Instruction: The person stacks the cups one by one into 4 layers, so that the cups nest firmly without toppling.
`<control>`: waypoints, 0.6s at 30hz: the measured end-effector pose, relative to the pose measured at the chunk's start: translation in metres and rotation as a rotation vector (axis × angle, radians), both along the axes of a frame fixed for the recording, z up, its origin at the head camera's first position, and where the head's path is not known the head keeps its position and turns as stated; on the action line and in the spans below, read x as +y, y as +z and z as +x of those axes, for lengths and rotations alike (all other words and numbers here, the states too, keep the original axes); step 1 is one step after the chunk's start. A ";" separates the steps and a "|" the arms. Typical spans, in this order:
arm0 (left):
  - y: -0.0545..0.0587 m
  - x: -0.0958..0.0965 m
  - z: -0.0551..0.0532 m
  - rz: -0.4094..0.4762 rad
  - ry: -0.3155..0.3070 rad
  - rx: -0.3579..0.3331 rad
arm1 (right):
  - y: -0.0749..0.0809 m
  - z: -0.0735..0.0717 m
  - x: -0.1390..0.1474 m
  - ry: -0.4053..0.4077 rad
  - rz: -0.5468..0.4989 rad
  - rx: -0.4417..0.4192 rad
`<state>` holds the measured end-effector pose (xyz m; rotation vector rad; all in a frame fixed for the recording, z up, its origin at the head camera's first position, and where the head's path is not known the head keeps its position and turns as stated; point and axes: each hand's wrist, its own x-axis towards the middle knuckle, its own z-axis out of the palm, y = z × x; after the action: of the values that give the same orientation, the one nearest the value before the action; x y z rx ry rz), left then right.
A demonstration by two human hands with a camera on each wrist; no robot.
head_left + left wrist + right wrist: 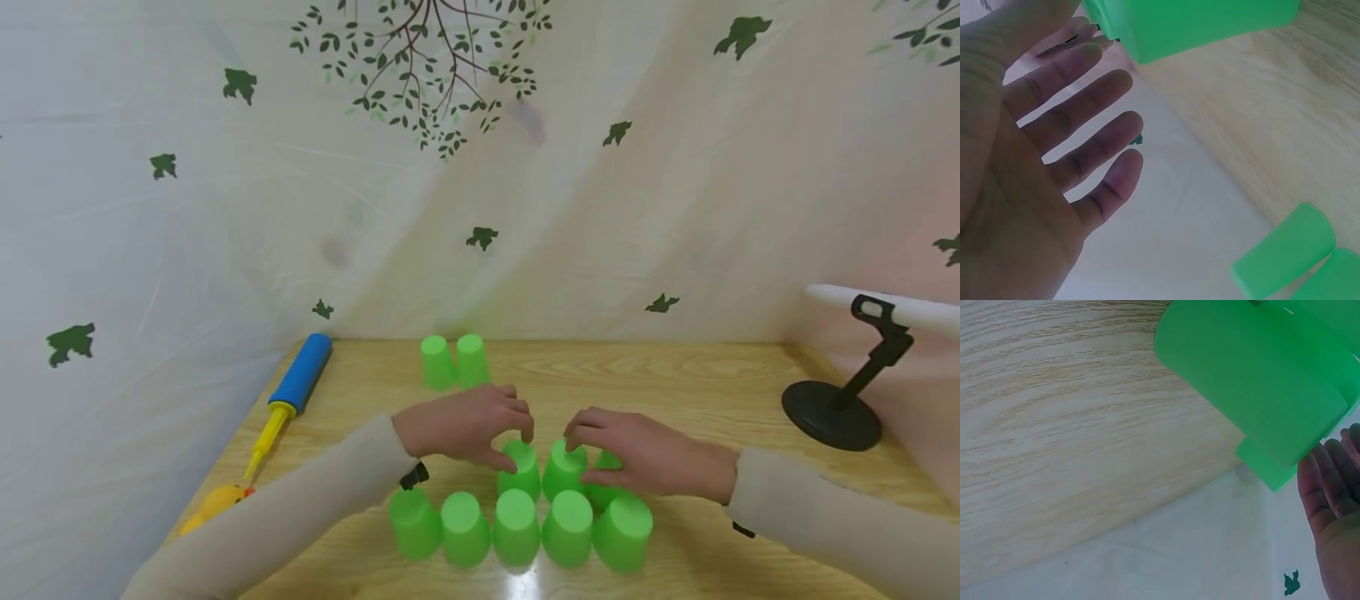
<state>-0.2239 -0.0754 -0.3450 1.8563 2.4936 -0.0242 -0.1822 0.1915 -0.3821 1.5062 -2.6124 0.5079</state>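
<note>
Upside-down green cups stand on the wooden table in front of me. The front row has several, with a middle cup. Behind it is a shorter row, with a left cup, a middle cup and a right cup partly covered by my hand. My left hand hovers at the left cup, fingers loosely bent and spread, holding nothing in the left wrist view. Over the middle and right cups is my right hand, its fingertips near the middle cup's top, fingers relaxed in the right wrist view.
Two more green cups stand at the back. At the left lie a blue and yellow pump and a yellow toy with a red part. A black stand holding a white tube is at the right. Patterned cloth hangs behind.
</note>
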 end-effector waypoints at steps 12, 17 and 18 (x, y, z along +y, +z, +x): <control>-0.011 0.007 0.001 -0.032 0.001 -0.015 | -0.004 -0.001 -0.002 -0.017 0.012 -0.007; -0.010 0.008 0.001 -0.033 0.013 -0.025 | -0.004 0.000 -0.003 -0.025 0.009 -0.015; -0.010 0.008 0.001 -0.034 0.015 -0.029 | -0.004 0.000 -0.003 -0.028 0.007 -0.016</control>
<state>-0.2225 -0.0678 -0.3547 1.8121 2.4713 -0.0385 -0.1825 0.1884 -0.3864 1.4709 -2.6468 0.5109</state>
